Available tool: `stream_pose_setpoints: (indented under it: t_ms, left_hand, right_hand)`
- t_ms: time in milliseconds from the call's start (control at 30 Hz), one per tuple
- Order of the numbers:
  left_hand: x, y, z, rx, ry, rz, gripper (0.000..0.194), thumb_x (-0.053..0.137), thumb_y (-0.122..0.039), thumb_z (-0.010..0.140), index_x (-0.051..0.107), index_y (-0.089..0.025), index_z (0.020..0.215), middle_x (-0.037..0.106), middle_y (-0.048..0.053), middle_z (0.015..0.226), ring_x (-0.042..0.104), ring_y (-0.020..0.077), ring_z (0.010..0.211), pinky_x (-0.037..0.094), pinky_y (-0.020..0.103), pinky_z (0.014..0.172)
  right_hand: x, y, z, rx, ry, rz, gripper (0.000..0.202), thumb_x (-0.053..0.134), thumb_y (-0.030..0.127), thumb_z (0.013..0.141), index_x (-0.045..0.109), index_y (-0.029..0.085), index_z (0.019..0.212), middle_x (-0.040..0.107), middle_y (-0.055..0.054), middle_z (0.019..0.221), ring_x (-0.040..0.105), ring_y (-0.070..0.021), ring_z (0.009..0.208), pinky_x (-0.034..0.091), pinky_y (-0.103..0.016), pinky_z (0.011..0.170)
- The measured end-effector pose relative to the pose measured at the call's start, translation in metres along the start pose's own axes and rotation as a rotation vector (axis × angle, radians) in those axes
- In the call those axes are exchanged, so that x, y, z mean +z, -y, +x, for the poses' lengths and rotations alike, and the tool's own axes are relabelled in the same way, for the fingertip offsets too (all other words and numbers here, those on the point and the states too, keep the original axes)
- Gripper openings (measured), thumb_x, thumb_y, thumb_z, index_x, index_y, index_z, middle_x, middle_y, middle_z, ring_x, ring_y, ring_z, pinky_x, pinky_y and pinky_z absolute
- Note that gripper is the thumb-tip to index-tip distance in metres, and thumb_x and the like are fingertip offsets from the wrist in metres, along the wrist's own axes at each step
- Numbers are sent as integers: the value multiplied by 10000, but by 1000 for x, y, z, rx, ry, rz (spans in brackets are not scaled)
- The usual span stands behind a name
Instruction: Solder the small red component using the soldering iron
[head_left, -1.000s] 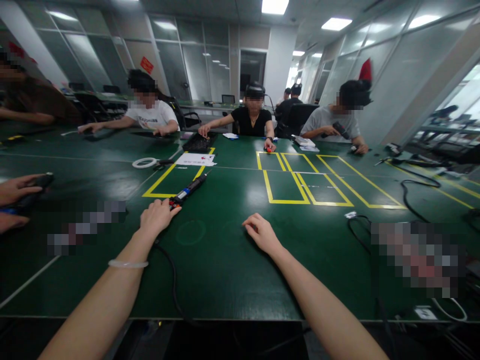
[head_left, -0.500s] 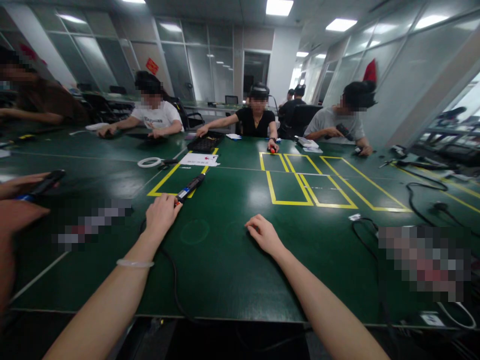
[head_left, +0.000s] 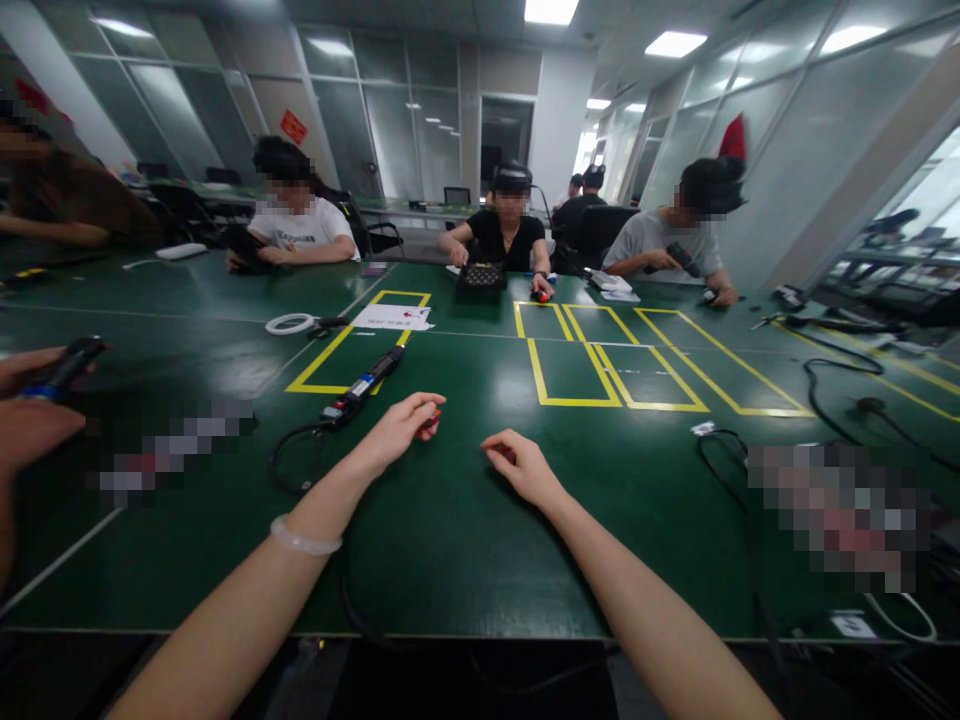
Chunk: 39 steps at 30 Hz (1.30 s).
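Observation:
My left hand (head_left: 405, 428) is raised over the green table (head_left: 457, 540), its fingers curled in. A small red bit shows at its fingertips, too small to name. Just left of it lies a slim black corded tool (head_left: 364, 385) with a blue label, apart from the hand. My right hand (head_left: 523, 465) rests on the tabletop with fingers loosely curled; I see nothing in it. A short gap separates the two hands.
Yellow tape boxes (head_left: 577, 402) mark the table ahead. A white paper sheet (head_left: 390, 317) and coiled white cable (head_left: 291, 324) lie ahead left. Black cables (head_left: 847, 365) run at right. Co-workers sit across; one holds a dark bag (head_left: 481, 275). Another person's hands (head_left: 37, 400) are at far left.
My left hand has left the black corded tool and moved right, towards my right hand, which stays put. Across the table, a co-worker has pulled the dark patterned item closer.

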<state>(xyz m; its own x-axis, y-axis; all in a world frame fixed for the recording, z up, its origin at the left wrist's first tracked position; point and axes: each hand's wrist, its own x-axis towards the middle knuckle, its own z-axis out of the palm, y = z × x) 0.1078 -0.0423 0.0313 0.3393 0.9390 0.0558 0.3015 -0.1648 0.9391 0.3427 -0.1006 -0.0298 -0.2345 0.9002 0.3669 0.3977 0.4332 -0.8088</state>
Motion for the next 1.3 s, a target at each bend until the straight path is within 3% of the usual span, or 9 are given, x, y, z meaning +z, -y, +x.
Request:
stream_pose_setpoints:
  t_ms: [167, 333, 500, 600, 733, 933, 1100, 1200, 1300]
  left_hand:
    - [49, -12, -10, 22, 268, -49, 545, 462, -461, 893, 449, -127, 1324, 519, -24, 690, 483, 99, 598, 380, 226, 553]
    - [59, 1, -14, 25, 365, -40, 562, 428, -468, 914, 396, -143, 1373, 513, -36, 676, 461, 93, 553, 368, 221, 523]
    - [53, 4, -16, 167, 255, 111, 419, 359, -438, 950, 561, -170, 1201, 596, 3, 768, 561, 120, 698, 449, 260, 700]
    - [51, 0, -20, 244, 249, 163, 356, 475, -424, 908, 597, -182, 1139, 631, 23, 903, 582, 134, 810, 456, 265, 766]
    - [53, -1, -22, 308, 223, 228, 283, 586, -374, 847, 619, -177, 1047, 642, 25, 916, 589, 135, 814, 462, 258, 758]
    - [50, 5, -18, 289, 170, 249, 237, 561, -353, 860, 632, -182, 1009, 670, 33, 934, 607, 145, 832, 463, 268, 776]
    - [49, 8, -18, 242, 216, 259, 276, 541, -399, 862, 634, -187, 1013, 680, 46, 957, 618, 171, 856, 472, 285, 786]
    - [35, 8, -13, 245, 197, 369, 337, 504, -460, 874, 633, -198, 1043, 673, 53, 998, 615, 194, 912, 472, 309, 823]
    - [-3, 15, -5, 269, -67, 637, 416, 487, -502, 873, 614, -199, 1127, 628, 86, 1131, 563, 242, 1081, 422, 372, 959]
  right_hand:
    - [5, 0, 1, 104, 110, 386, 320, 640, 346, 830, 586, 187, 1103, 616, -2, 826, 536, -107, 661, 417, -232, 612]
    - [8, 5, 1, 129, 194, 565, 300, 670, 391, 810, 579, 163, 983, 669, -28, 828, 576, -110, 664, 453, -246, 631]
    - [4, 5, 4, 233, 117, 561, 361, 638, 509, 805, 577, 161, 877, 634, -1, 685, 556, -98, 547, 425, -220, 507]
    - [3, 2, 6, 267, 73, 535, 408, 573, 564, 827, 579, 156, 821, 609, 7, 605, 530, -92, 482, 388, -210, 450]
    - [3, 2, 6, 261, 101, 479, 414, 541, 562, 845, 558, 159, 751, 579, 16, 552, 500, -83, 442, 351, -200, 421]
    - [5, 3, 4, 229, 45, 536, 367, 655, 480, 785, 534, 185, 967, 601, 25, 696, 537, -88, 524, 397, -199, 464]
    - [7, -2, 3, 176, 59, 461, 303, 687, 407, 775, 548, 186, 929, 599, 10, 746, 540, -95, 584, 447, -231, 552]
    - [7, -4, 3, 181, 58, 418, 277, 661, 405, 799, 551, 183, 924, 593, 7, 743, 543, -101, 598, 452, -235, 564]
    - [5, -5, 3, 179, 38, 406, 275, 657, 395, 799, 549, 183, 937, 583, 7, 756, 540, -101, 605, 449, -237, 574]
